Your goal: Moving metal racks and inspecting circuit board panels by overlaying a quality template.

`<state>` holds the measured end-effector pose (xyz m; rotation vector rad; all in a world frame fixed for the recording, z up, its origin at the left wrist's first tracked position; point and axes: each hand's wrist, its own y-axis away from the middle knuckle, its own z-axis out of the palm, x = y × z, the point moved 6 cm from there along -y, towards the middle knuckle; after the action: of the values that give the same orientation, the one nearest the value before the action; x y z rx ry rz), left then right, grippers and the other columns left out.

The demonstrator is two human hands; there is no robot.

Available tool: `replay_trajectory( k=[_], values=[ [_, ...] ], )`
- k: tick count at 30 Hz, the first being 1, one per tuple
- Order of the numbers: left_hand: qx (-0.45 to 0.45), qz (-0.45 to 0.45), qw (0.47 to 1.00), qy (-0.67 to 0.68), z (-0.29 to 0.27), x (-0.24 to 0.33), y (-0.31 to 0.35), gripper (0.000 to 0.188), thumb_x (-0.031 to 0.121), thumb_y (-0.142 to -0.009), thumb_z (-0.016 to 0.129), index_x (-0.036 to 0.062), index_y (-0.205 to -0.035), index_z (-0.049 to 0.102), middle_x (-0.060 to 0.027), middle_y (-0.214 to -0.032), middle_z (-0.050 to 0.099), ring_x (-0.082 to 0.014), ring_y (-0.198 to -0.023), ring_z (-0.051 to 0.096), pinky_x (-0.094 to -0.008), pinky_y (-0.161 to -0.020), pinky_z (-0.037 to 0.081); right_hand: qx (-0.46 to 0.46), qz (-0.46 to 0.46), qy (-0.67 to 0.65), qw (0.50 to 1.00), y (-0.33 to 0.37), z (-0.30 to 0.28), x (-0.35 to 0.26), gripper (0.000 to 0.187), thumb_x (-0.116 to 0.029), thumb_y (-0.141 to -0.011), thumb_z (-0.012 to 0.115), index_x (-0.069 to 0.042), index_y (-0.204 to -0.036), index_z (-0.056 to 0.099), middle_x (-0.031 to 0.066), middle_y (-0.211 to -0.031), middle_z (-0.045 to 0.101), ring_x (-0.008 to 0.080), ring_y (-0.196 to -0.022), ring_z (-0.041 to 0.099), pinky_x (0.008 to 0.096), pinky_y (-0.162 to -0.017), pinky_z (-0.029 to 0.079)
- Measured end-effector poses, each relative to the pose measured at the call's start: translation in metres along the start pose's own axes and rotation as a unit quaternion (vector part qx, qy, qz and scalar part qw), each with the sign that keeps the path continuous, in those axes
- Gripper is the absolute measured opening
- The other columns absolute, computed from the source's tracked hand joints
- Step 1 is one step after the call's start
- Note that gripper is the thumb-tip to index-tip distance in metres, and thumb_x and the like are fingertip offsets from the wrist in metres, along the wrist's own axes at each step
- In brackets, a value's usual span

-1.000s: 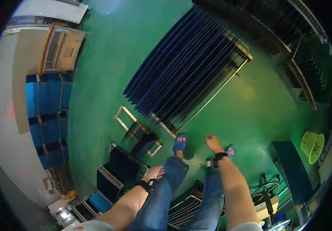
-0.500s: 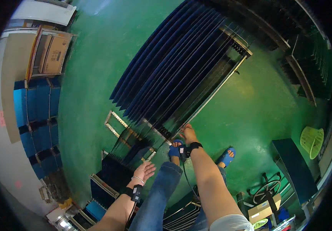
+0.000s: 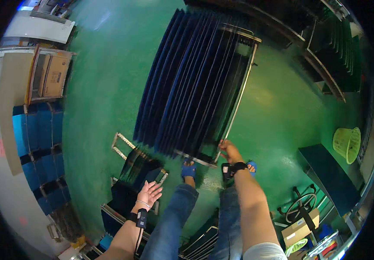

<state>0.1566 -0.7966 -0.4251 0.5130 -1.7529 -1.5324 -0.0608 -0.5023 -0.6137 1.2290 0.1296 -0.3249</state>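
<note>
Our right hand (image 3: 230,151) curls at the side rail (image 3: 240,97) of the panel rack (image 3: 202,160); we cannot tell whether it grips. Our left hand (image 3: 149,193) is spread near dark panels (image 3: 146,170).

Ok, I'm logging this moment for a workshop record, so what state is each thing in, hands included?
Right hand: fingers bent at the rail's near end; grip firmness unclear.
Left hand: open, holding nothing.
Large rack: loaded, standing on the floor.
Dark blue panels: on edge, side by side.
Rail: along the rack's right side.
Slippers: worn.
Yellow-green basket: upright, open-topped.
</note>
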Motion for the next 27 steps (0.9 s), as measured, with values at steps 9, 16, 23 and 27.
replay_trajectory(
  k=[9,16,23,27],
  values=[
    [-0.005,-0.015,0.997,-0.076,0.026,-0.029,0.009,0.064,0.047,-0.086,0.045,-0.0004,-0.128,0.032,-0.0191,-0.128,0.039,-0.0315,-0.116,0.043,-0.0431,-0.095,0.036,0.027,-0.106,0.034,0.993,0.031,-0.197,-0.112,0.042,-0.034,-0.074,0.055,-0.016,-0.112,0.055,-0.0022,-0.103,0.054,0.0144,-0.1,0.045,0.0337,-0.085,0.03],
    [0.019,-0.055,0.988,-0.141,0.051,-0.066,0.023,0.061,0.046,-0.086,0.046,0.001,-0.126,0.035,-0.0185,-0.127,0.04,-0.0309,-0.115,0.043,-0.0447,-0.093,0.036,-0.001,-0.098,0.024,0.995,0.049,-0.256,-0.141,0.043,-0.038,-0.08,0.053,-0.013,-0.115,0.053,-0.0007,-0.111,0.056,0.0158,-0.104,0.048,0.035,-0.09,0.028],
    [-0.004,-0.082,0.967,-0.24,0.125,-0.082,0.043,0.054,0.042,-0.085,0.05,0.0042,-0.122,0.04,-0.0164,-0.12,0.048,-0.0286,-0.108,0.05,-0.042,-0.088,0.041,0.032,-0.176,-0.131,0.975,0.151,-0.286,-0.116,0.045,-0.033,-0.089,0.046,-0.01,-0.127,0.042,0.0018,-0.125,0.048,0.0153,-0.114,0.042,0.0326,-0.096,0.029],
    [-0.059,-0.099,0.922,-0.369,0.183,-0.109,0.064,0.049,0.043,-0.083,0.054,0.007,-0.115,0.047,-0.0128,-0.11,0.056,-0.025,-0.101,0.054,-0.0403,-0.084,0.042,0.184,-0.136,-0.198,0.953,0.267,-0.369,0.004,0.038,-0.026,-0.088,0.048,-0.008,-0.122,0.046,0.009,-0.11,0.057,0.0182,-0.094,0.056,0.0329,-0.083,0.044]
  ],
)
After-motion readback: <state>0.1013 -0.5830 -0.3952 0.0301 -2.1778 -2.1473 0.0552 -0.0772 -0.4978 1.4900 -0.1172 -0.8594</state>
